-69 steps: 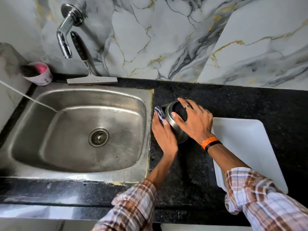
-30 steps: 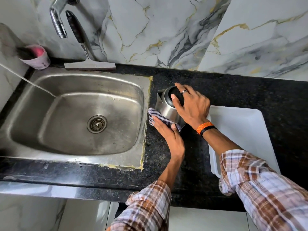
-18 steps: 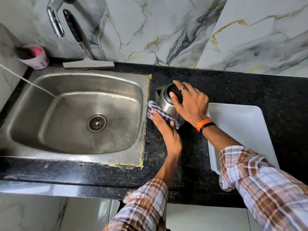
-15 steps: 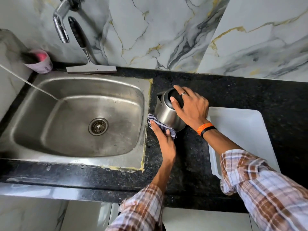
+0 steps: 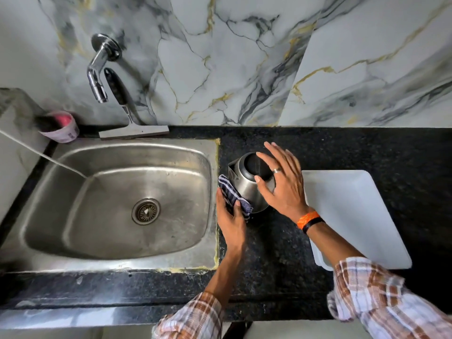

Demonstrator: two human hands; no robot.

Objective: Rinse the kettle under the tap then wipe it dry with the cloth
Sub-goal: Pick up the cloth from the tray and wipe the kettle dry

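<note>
A steel kettle (image 5: 244,184) stands upside down on the black counter, just right of the sink, its dark base facing up. My left hand (image 5: 230,221) presses a blue checked cloth (image 5: 233,196) against the kettle's lower left side. My right hand (image 5: 283,182) rests over the kettle's right side and top, its fingers spread and the thumb touching the steel wall. The tap (image 5: 97,69) on the marble wall at the upper left runs no water.
The steel sink (image 5: 73,216) fills the left. A squeegee (image 5: 129,118) leans on the wall behind it, next to a pink cup (image 5: 61,126). A white cutting board (image 5: 354,216) lies right of the kettle. A thin white line (image 5: 44,155) slants into the sink.
My right hand's fingers have loosened and spread over the kettle. My left hand has kept the cloth on the kettle's lower side, sliding it a little along the wall.
</note>
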